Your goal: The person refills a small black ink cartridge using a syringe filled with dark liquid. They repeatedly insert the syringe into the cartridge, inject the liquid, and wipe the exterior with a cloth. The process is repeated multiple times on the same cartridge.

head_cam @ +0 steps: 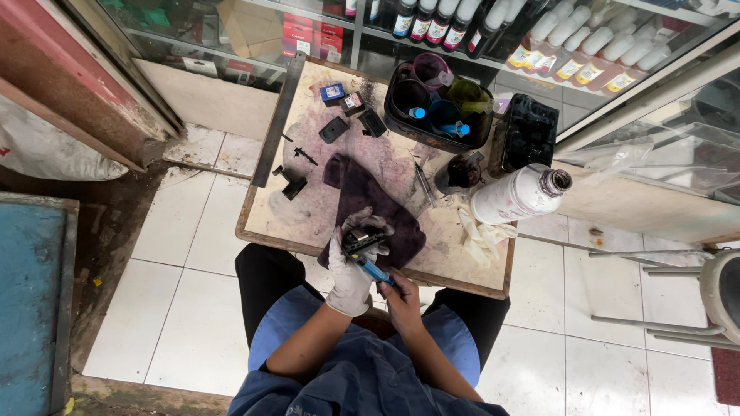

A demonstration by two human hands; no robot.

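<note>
My left hand [351,266], in a stained white glove, grips a small black ink cartridge [361,242] over the near edge of a dark purple cloth [370,202]. My bare right hand [401,296] holds a blue-barrelled syringe [375,270] whose tip meets the cartridge. Both hands hover above the front edge of a small ink-stained wooden table [308,208].
Several loose cartridges [347,104] lie at the table's far side beside a black tub of funnels and cups [435,104], a black ink block [528,135] and a white bottle lying on its side [516,196]. A glass cabinet of bottles stands behind. White tiled floor surrounds the table.
</note>
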